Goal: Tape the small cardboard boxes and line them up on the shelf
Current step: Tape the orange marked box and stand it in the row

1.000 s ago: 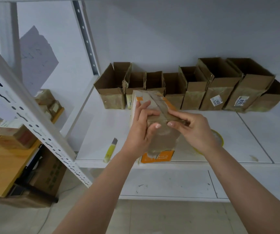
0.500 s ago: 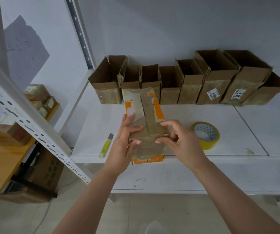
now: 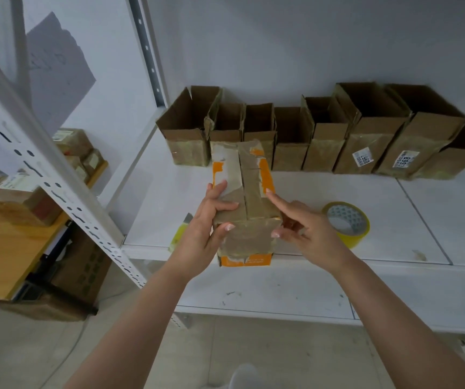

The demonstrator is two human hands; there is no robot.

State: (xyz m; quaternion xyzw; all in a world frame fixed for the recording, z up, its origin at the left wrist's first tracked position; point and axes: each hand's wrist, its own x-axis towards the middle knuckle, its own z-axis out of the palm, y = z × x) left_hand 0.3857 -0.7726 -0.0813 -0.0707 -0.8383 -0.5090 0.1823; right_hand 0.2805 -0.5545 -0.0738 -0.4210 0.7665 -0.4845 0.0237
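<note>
You are steadying the box (image 3: 244, 209) at the shelf (image 3: 394, 220) edge, left hand (image 3: 208, 220) gripping it, right hand (image 3: 307, 228) loosely spread; it is risking tipping off.

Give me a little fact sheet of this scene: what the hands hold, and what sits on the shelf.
held item: orange-and-brown taped cardboard box
left hand: grips the box's left side
right hand: index finger straight along the box's right edge, thumb on its near face
back of white metal shelf: row of open brown cardboard boxes
right of hands: yellow tape roll, lying flat
left of hands: yellow utility knife, partly hidden
</note>
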